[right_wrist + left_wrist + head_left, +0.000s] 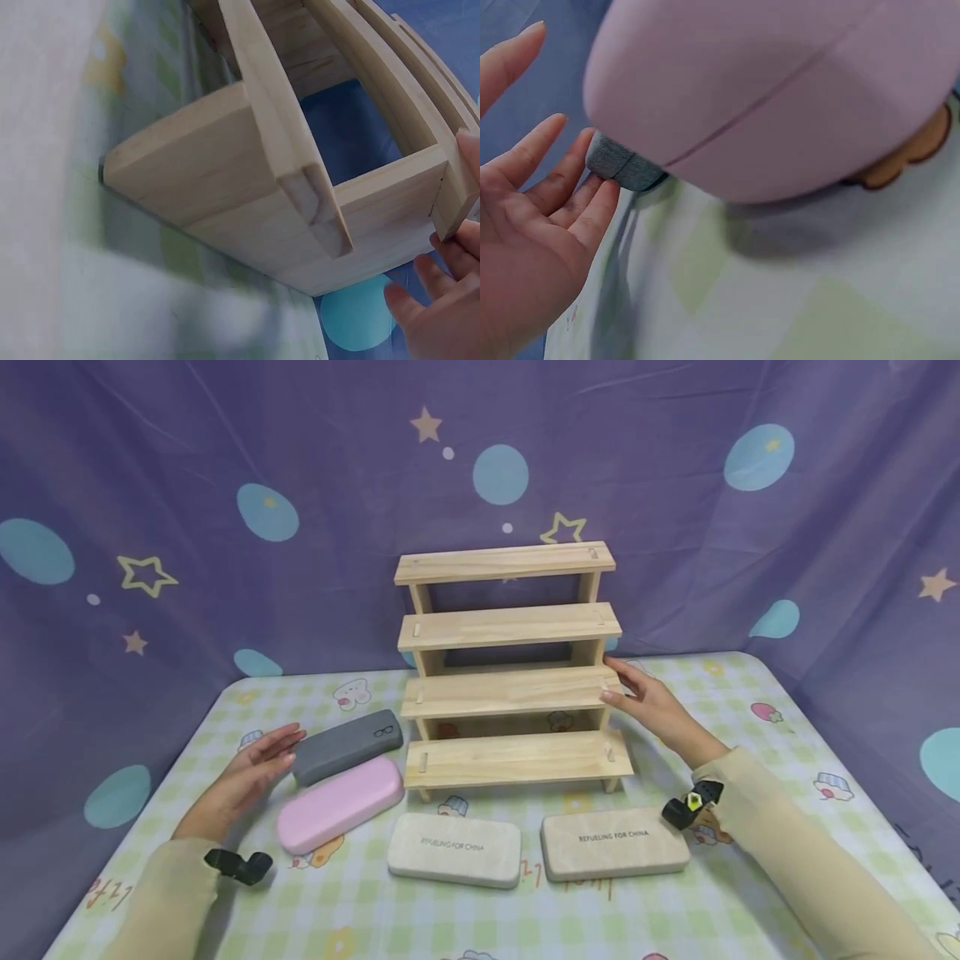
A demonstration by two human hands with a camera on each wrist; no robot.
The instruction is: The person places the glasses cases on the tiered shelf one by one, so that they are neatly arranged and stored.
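Note:
My left hand (264, 762) lies open on the table, its straight fingers (570, 187) touching the left end of a grey glasses case (347, 745) (621, 166). A pink case (339, 803) (780, 90) lies right in front of the grey one. My right hand (628, 690) reaches to a wooden four-step rack (510, 693) (247, 187). Its nearly straight fingers (427, 281) and thumb rest against the right end of the second step from the bottom. Neither hand holds anything.
Two beige cases (454, 850) (615, 843) printed with text lie side by side in front of the rack. All of it stands on a table with a green checked cloth (525, 918). A purple star-patterned curtain (225, 460) hangs close behind and at both sides.

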